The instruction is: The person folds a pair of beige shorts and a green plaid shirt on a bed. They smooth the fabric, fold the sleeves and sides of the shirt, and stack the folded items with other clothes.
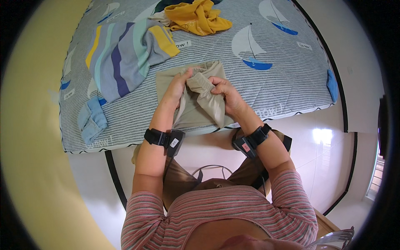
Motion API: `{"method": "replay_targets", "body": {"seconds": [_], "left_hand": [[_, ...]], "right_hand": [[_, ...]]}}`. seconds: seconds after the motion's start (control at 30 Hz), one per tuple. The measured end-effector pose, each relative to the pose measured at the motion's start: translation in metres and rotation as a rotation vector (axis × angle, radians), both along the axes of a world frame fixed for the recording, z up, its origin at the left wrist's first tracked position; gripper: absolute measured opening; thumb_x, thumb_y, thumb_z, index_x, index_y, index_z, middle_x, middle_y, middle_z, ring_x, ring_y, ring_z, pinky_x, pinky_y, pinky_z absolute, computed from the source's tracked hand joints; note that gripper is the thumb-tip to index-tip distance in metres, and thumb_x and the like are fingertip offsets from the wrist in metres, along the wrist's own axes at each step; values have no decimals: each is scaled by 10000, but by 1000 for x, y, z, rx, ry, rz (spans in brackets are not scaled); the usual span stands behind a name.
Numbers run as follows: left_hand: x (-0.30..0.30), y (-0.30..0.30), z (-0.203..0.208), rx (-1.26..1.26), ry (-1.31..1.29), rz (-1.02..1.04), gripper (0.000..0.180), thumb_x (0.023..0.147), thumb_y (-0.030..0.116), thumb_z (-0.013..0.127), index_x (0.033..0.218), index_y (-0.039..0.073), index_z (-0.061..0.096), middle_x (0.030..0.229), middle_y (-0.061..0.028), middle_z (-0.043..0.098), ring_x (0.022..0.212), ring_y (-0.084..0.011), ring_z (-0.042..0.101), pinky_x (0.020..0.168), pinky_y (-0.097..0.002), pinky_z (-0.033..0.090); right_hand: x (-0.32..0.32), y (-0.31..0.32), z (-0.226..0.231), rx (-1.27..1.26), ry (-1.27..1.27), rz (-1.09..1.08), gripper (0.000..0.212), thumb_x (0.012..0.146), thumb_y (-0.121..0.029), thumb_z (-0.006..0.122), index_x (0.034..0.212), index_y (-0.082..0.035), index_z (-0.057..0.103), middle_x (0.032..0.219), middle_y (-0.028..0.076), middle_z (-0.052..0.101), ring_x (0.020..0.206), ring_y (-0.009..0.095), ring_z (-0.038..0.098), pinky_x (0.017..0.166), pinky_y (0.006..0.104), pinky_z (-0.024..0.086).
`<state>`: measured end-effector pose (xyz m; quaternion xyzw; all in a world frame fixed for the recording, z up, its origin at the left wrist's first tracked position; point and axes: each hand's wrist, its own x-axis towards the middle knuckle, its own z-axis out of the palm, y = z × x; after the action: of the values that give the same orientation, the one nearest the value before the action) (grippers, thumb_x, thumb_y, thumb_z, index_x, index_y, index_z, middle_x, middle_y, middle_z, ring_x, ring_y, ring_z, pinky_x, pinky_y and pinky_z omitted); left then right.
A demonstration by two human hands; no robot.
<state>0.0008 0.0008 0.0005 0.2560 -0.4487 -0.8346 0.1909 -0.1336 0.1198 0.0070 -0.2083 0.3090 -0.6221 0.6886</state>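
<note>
Beige pants (193,115) with a gathered elastic edge lie at the near side of the mattress, partly bunched and partly flat. My left hand (177,88) is closed on their left part, its thumb up by the gathered band and its fingers mostly hidden in the cloth. On the other side, my right hand (226,94) pinches a fold of the elastic edge between thumb and fingers. Between the hands the fabric stands up and gapes into a dark opening. A black strap with a small box sits on each wrist.
A striped knit garment (121,58) is spread at left, with a folded light-blue denim piece (92,121) near the corner. Yellow clothing (198,17) lies heaped at the far side. A blue cloth (332,86) rests by the right edge of the sailboat-print mattress (287,62).
</note>
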Motion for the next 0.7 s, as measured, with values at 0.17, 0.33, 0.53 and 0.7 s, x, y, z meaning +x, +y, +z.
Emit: {"method": "replay_targets", "body": {"seconds": [0.17, 0.33, 0.53, 0.7], "left_hand": [[5, 0, 6, -76, -96, 21, 311, 870, 192, 508, 1114, 7, 561, 1029, -58, 607, 930, -141, 565, 825, -269, 431], [0, 3, 14, -131, -118, 29, 327, 805, 43, 515, 1126, 5, 557, 1028, -57, 612, 936, -139, 573, 807, -248, 453], [3, -1, 12, -127, -98, 18, 436, 760, -99, 434, 1175, -4, 531, 1094, -89, 594, 987, -159, 568, 857, -250, 446], [-2, 0, 11, -166, -115, 32, 468, 741, -122, 394, 1175, -9, 529, 1115, -100, 582, 1001, -173, 563, 863, -255, 445]], "right_hand": [[8, -2, -8, -5, -192, -22, 236, 696, -31, 457, 908, 10, 551, 892, 103, 603, 819, 185, 587, 789, 291, 480], [3, -4, -15, -1, -52, -9, 235, 716, -41, 501, 932, 15, 574, 903, 91, 615, 822, 170, 587, 789, 278, 472], [1, 6, 7, -37, 597, -37, 199, 774, -76, 556, 941, 24, 597, 925, 98, 625, 840, 182, 590, 780, 295, 461], [-29, 6, -6, -469, 1676, -487, 193, 752, -61, 577, 924, 17, 616, 912, 140, 610, 909, 298, 574, 804, 356, 456]]}}
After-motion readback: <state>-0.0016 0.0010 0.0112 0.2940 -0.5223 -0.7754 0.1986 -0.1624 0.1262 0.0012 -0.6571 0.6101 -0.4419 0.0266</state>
